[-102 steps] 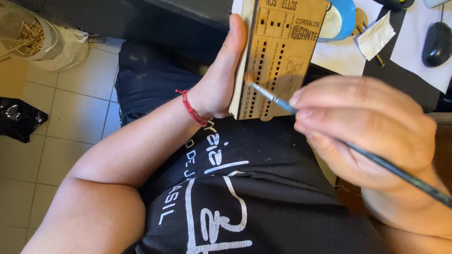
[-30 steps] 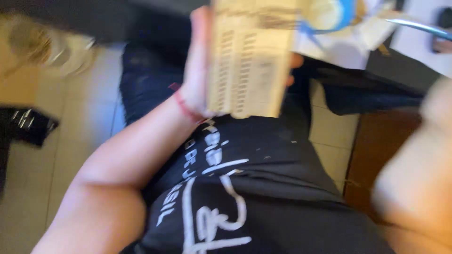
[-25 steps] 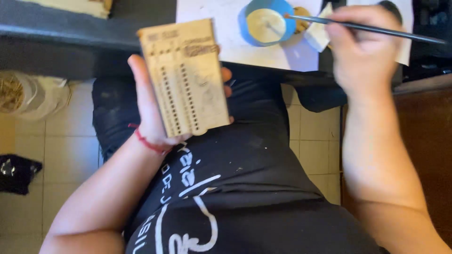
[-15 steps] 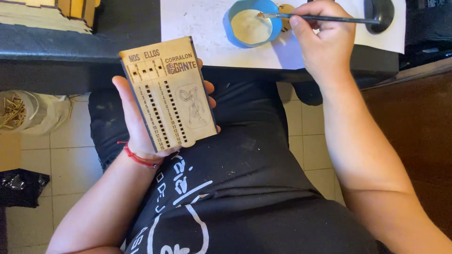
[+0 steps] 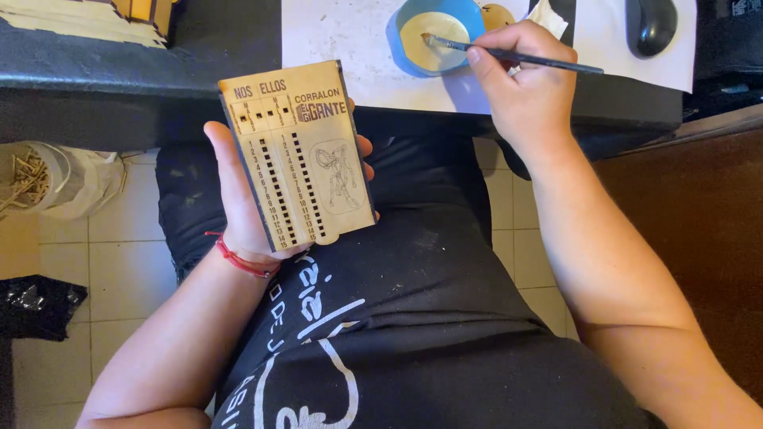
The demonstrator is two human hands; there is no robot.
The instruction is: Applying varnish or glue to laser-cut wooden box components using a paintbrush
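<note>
The left hand [image 5: 242, 202] grasps a flat wooden board [image 5: 298, 155] over the lap, just before the near edge of the desk [image 5: 143, 75], with free room around it. The board is pale, with engraved lettering, two rows of small holes and a line figure. Farther, the right hand [image 5: 520, 83] pinches a thin brush [image 5: 517, 56]; its tip is in the blue cup [image 5: 433, 36] of cream paint, on white paper [image 5: 342, 48] near the desk edge.

A black shirt [image 5: 413, 334] with white lettering and pale specks is worn; a red string bracelet [image 5: 236, 259] is tied around the left wrist.
</note>
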